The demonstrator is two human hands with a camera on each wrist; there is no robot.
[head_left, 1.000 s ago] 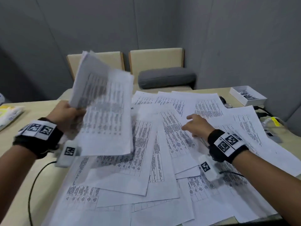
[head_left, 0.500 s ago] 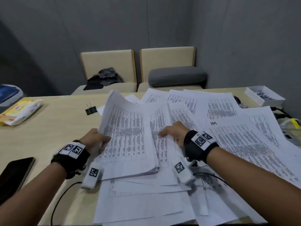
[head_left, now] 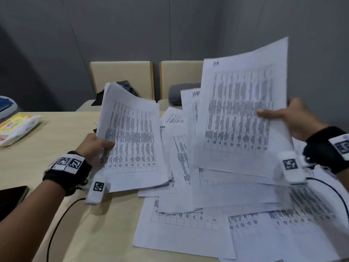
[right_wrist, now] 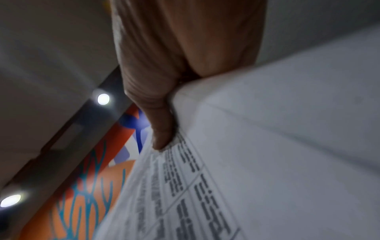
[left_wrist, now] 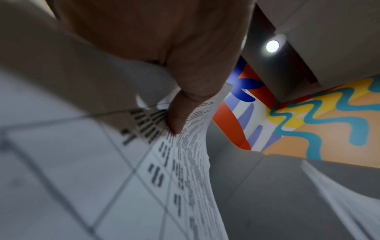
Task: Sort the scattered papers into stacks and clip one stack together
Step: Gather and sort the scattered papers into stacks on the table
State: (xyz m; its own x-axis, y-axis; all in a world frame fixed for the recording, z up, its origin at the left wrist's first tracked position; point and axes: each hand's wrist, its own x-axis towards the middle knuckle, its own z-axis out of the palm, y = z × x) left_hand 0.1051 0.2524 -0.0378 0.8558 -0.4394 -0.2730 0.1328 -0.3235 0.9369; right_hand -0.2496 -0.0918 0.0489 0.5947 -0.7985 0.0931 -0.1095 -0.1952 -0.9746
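Observation:
White printed sheets with tables lie scattered over the right half of the beige table. My left hand grips a stack of sheets by its left edge, tilted up off the table; the left wrist view shows the thumb pressed on the stack. My right hand pinches a raised sheet at its right edge, held high above the pile, with another sheet close behind it. In the right wrist view the thumb lies on that sheet. No clip is visible.
A dark phone lies at the left table edge. A yellow and white packet sits at the far left. Two beige chairs stand behind the table, one with dark cloth, one with a grey cushion.
My right hand left the pile and lifted a sheet up and to the right. The left hand raised its stack off the table again.

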